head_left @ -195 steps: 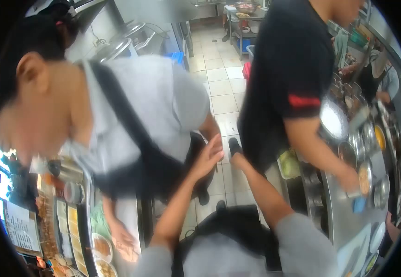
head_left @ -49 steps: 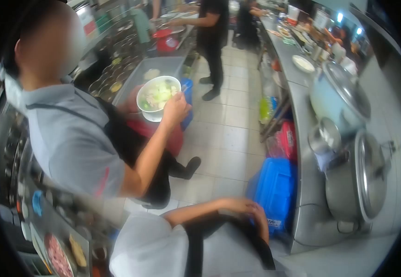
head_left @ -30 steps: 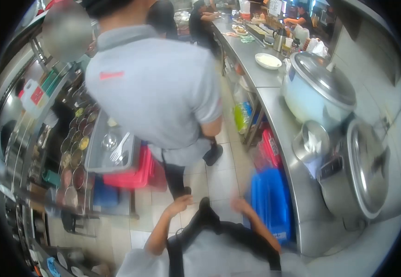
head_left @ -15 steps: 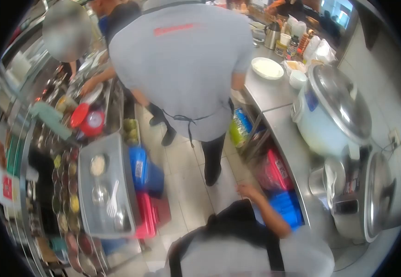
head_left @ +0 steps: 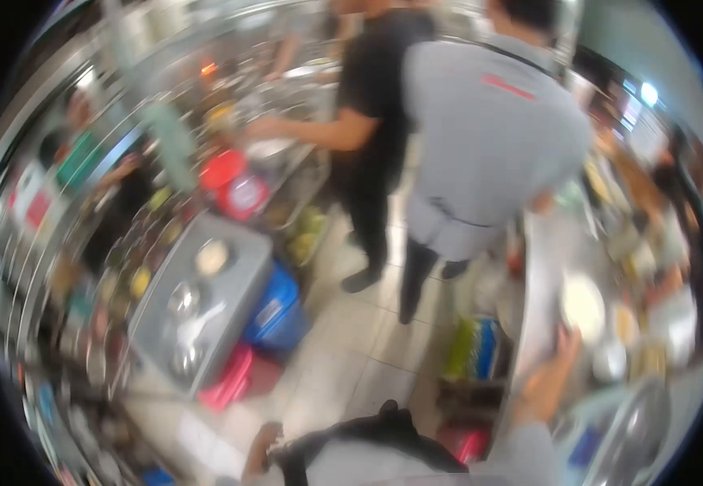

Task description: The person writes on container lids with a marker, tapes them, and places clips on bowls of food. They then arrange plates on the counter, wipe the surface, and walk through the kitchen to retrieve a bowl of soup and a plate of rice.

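On the right-hand counter stands a shallow white dish (head_left: 582, 308) with pale contents. My right hand (head_left: 566, 344) reaches to its near edge, and the fingers meet the rim or lie right beside it. Blur hides whether they grip it. Low on the left, over the floor, hangs my left hand (head_left: 266, 441), apart from any object I can make out. Its fingers are smeared by motion. The nearest thing to that hand is a pink bin (head_left: 238, 377).
A grey tub (head_left: 258, 243) holds bowls and a white spoon, with a blue bin (head_left: 278, 312) beside it. A co-worker in grey (head_left: 489, 138) and one in black (head_left: 375, 81) stand ahead. A large lidded cooker (head_left: 639, 429) sits at the lower right.
My view has swung round, moving the counter lower. My right arm has stretched forward to the white dish. My left hand has come into view. The grey-shirted co-worker appears farther away.
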`<state>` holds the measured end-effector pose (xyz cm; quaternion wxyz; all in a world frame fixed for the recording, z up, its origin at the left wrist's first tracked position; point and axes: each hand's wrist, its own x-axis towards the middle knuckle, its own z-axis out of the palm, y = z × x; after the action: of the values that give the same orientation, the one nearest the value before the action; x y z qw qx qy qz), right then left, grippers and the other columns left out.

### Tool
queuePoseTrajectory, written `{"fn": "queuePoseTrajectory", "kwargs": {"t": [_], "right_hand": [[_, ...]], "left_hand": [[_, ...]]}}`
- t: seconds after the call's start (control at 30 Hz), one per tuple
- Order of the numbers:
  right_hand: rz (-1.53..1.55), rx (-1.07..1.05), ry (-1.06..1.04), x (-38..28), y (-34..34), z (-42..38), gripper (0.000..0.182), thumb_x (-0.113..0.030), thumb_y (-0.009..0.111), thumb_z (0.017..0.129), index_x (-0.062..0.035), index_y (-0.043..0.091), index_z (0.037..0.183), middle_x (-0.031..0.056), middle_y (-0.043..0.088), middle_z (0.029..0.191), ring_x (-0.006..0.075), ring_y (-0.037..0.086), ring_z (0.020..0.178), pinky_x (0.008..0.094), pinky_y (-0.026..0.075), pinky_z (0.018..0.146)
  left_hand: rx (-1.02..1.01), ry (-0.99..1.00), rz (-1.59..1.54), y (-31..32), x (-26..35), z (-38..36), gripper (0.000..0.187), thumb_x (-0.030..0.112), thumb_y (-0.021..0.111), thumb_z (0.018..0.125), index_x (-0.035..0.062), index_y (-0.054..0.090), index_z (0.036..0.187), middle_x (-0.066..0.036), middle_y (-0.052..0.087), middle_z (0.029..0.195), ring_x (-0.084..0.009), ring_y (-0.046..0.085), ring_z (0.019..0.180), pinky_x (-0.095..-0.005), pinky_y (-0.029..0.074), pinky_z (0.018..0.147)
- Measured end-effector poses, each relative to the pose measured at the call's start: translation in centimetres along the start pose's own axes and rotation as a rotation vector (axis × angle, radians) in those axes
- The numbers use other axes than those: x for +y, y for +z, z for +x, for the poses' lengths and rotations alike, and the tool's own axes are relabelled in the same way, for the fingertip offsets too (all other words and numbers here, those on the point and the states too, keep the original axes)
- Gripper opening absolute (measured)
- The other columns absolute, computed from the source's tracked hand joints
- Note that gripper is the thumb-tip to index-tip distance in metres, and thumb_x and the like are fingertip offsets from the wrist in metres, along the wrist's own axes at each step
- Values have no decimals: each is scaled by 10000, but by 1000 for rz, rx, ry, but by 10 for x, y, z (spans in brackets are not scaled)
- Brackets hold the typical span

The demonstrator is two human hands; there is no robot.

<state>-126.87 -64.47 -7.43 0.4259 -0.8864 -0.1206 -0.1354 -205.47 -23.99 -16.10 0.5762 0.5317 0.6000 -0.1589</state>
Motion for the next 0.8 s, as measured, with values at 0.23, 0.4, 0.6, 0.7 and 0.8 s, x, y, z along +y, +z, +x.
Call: {"fn": "queuePoseTrajectory", "kwargs": {"t": [0.23, 0.4, 0.6, 0.7, 0.8], "right_hand": [[428, 11, 336, -90, -2, -69, 534, -174, 622, 753, 61, 443, 1197, 219, 507, 1165, 330, 493, 1076, 415, 413, 909], [1014, -348, 494, -222, 19, -157, 538, -119, 587, 746, 59, 414, 1222, 217, 494, 1175, 330, 496, 1071, 413, 434, 884], [902, -841, 595, -340, 84, -284, 401, -32, 554, 664, 11, 446, 1048, 110, 519, 1012, 216, 521, 919, 330, 443, 772], [757, -1195, 604, -420, 105, -340, 505, -27, 533, 676, 14, 416, 1166, 108, 521, 1059, 206, 517, 939, 307, 443, 773], [787, -1621, 543, -481, 119, -392, 585, -8, 487, 691, 7, 355, 1261, 143, 488, 1162, 238, 512, 1014, 315, 464, 783]], "left_hand": [[194, 64, 38, 3, -10, 2, 340, 346, 487, 843, 37, 612, 909, -104, 614, 753, -217, 602, 679, -344, 466, 530], [397, 541, 631, -23, -68, 74, 379, 304, 453, 814, -17, 627, 711, -238, 600, 775, -379, 583, 735, -461, 450, 688], [347, 242, 138, -48, -42, 31, 313, 290, 575, 802, 46, 606, 995, -150, 620, 949, -273, 595, 835, -355, 476, 733], [463, 216, 19, -46, -76, 15, 323, 296, 561, 805, 29, 615, 978, -170, 614, 981, -296, 596, 857, -371, 471, 749], [531, 225, 137, -29, -139, 25, 311, 280, 520, 798, 12, 634, 907, -191, 615, 939, -343, 587, 852, -408, 462, 767]]}}
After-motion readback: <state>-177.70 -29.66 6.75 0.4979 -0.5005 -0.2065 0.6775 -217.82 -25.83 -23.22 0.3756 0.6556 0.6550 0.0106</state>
